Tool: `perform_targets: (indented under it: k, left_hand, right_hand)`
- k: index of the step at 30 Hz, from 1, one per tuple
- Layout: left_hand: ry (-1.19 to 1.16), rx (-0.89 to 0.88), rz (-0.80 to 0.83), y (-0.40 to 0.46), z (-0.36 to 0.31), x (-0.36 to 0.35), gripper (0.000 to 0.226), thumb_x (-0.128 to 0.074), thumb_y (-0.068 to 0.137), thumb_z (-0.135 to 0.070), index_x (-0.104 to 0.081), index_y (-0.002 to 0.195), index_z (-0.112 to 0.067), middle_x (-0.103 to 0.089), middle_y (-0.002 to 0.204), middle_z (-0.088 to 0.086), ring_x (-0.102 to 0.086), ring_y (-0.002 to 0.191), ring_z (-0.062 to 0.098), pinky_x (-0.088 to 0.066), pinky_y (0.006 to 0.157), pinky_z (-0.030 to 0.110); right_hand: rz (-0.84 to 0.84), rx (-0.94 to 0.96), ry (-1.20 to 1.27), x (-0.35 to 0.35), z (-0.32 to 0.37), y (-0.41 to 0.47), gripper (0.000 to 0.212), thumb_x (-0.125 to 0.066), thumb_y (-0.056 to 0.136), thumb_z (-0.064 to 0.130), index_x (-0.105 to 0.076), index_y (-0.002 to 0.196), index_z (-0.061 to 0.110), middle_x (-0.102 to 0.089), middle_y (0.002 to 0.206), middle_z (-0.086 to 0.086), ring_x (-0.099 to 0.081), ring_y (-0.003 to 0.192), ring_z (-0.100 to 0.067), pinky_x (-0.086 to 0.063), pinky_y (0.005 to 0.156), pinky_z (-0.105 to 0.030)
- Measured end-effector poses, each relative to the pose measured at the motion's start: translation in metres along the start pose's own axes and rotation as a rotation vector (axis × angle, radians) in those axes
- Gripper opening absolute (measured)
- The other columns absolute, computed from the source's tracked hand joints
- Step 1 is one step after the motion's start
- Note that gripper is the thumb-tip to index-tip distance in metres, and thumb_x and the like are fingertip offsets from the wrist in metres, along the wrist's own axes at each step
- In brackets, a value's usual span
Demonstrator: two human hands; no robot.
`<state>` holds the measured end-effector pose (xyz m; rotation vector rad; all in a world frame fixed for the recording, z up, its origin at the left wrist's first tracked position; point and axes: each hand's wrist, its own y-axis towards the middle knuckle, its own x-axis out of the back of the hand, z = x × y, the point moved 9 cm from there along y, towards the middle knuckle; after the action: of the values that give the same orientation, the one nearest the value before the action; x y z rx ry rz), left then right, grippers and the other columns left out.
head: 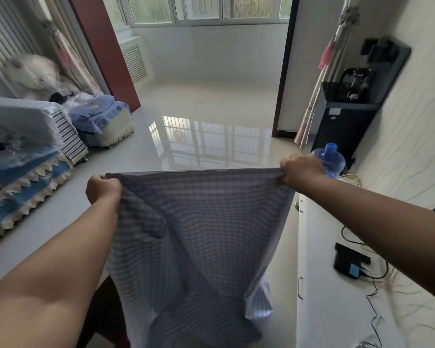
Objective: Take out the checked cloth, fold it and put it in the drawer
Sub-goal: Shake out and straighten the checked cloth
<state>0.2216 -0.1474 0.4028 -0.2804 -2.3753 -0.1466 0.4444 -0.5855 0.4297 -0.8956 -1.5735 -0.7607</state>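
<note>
1. The checked cloth point(199, 237) is already out: it hangs in the air at the centre and lower centre of the frame, stretched by its top edge between two outstretched arms.
2. The left hand point(103, 188), at centre left, has its fingers curled tight round one top corner of the cloth.
3. The right hand point(300, 169), at centre right, pinches the opposite top corner, fingers bunched on the fabric.
4. The top edge runs nearly straight and taut between the hands, while the lower part droops in loose diagonal creases, one bottom corner turned back at lower centre right.
5. Judged from this, taking out is done, and folding is at its start: the cloth is spread open, and no clean fold shows yet.
6. Left to do: bring the corners together, fold it down, then stow it.
7. A white cabinet point(337, 310) with small handles on its front runs along the lower right of the frame; these may be the drawers, but none is open, and I cannot tell which is meant.
</note>
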Motion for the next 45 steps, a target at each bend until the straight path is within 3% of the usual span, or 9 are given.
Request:
perform_targets:
  k: [8, 12, 19, 23, 26, 32, 35, 41, 45]
  left_hand:
    - [-0.354, -0.244, -0.303, 0.007, -0.065, 0.051, 0.031, -0.042, 0.094, -0.01, -0.059, 0.113, 0.008, -0.061, 0.119, 0.027, -0.055, 0.111, 0.038, -0.034, 0.091, 0.035]
    - [-0.056, -0.152, 0.046, 0.014, -0.038, 0.013, 0.032, -0.048, 0.09, -0.008, -0.059, 0.119, 0.001, -0.059, 0.124, 0.025, -0.055, 0.116, 0.04, -0.042, 0.097, 0.037]
    - [0.037, -0.129, 0.095, -0.003, -0.018, -0.007, 0.029, -0.048, 0.091, -0.011, -0.057, 0.117, -0.002, -0.059, 0.123, 0.025, -0.055, 0.114, 0.041, -0.042, 0.093, 0.038]
    - [0.005, -0.005, 0.104, 0.01, -0.001, 0.001, 0.034, -0.048, 0.088, -0.01, -0.057, 0.12, -0.006, -0.056, 0.129, 0.022, -0.051, 0.119, 0.038, -0.04, 0.098, 0.036]
    - [0.031, 0.027, 0.102, 0.006, 0.012, 0.003, 0.033, -0.047, 0.09, -0.01, -0.055, 0.121, -0.002, -0.054, 0.13, 0.025, -0.05, 0.12, 0.04, -0.04, 0.1, 0.038]
    - [0.006, -0.079, 0.135, -0.014, -0.008, -0.002, 0.031, -0.044, 0.088, -0.009, -0.055, 0.117, -0.002, -0.058, 0.123, 0.024, -0.053, 0.114, 0.04, -0.042, 0.094, 0.039]
    - [-0.031, -0.153, 0.186, -0.035, -0.031, -0.01, 0.045, -0.037, 0.093, -0.008, -0.039, 0.137, -0.009, -0.055, 0.128, 0.017, -0.053, 0.115, 0.036, -0.04, 0.093, 0.039]
    - [-0.098, -0.58, 0.452, -0.124, -0.112, -0.043, 0.076, -0.039, 0.091, 0.001, -0.007, 0.152, -0.032, -0.055, 0.088, 0.02, -0.042, 0.056, 0.015, -0.035, 0.051, 0.022]
    - [-0.113, -0.939, 0.787, -0.196, -0.152, -0.064, 0.09, -0.049, 0.095, -0.002, 0.015, 0.15, -0.032, -0.06, 0.107, 0.016, -0.06, 0.066, 0.023, -0.053, 0.061, 0.028]
  right_hand:
    - [-0.859, -0.013, 0.434, 0.13, -0.037, 0.003, 0.015, -0.058, 0.085, 0.02, -0.06, 0.088, 0.006, -0.055, 0.118, -0.017, -0.051, 0.109, -0.036, -0.048, 0.074, -0.038]
    - [0.007, -0.062, 0.169, 0.051, -0.02, 0.031, 0.016, -0.05, 0.087, 0.029, -0.057, 0.097, 0.019, -0.063, 0.106, -0.012, -0.059, 0.096, -0.031, -0.044, 0.073, -0.034]
    - [-0.32, -0.132, 0.343, 0.087, -0.046, 0.024, 0.025, -0.067, 0.08, 0.032, -0.069, 0.099, 0.016, -0.041, 0.129, -0.006, -0.033, 0.124, -0.03, -0.03, 0.103, -0.044]
    - [-0.076, -0.041, 0.506, 0.091, -0.03, 0.029, 0.041, -0.078, 0.07, 0.04, -0.071, 0.102, 0.015, -0.044, 0.128, 0.001, -0.033, 0.124, -0.027, -0.031, 0.109, -0.04]
    - [0.195, -0.034, 0.761, 0.069, -0.024, 0.021, 0.031, -0.078, 0.073, 0.03, -0.07, 0.094, 0.009, -0.065, 0.103, -0.007, -0.058, 0.101, -0.027, -0.048, 0.094, -0.038]
    - [-0.133, -0.456, 1.452, 0.018, -0.044, 0.017, 0.033, -0.078, 0.075, 0.021, -0.062, 0.1, 0.008, -0.065, 0.1, -0.013, -0.063, 0.086, -0.026, -0.054, 0.067, -0.033]
    - [-0.216, -0.53, 1.226, 0.025, -0.035, 0.024, 0.017, -0.069, 0.073, 0.016, -0.063, 0.086, 0.007, -0.066, 0.091, -0.013, -0.064, 0.084, -0.029, -0.053, 0.07, -0.035]
    - [-0.222, -0.237, 1.122, 0.069, 0.054, 0.023, 0.009, -0.057, 0.079, 0.012, -0.062, 0.085, 0.009, -0.06, 0.083, -0.006, -0.057, 0.078, -0.024, -0.038, 0.067, -0.027]
    - [-0.164, 0.223, 1.009, 0.104, 0.13, 0.01, 0.009, -0.063, 0.08, 0.014, -0.068, 0.072, 0.013, -0.067, 0.083, -0.007, -0.06, 0.077, -0.019, -0.048, 0.072, -0.031]
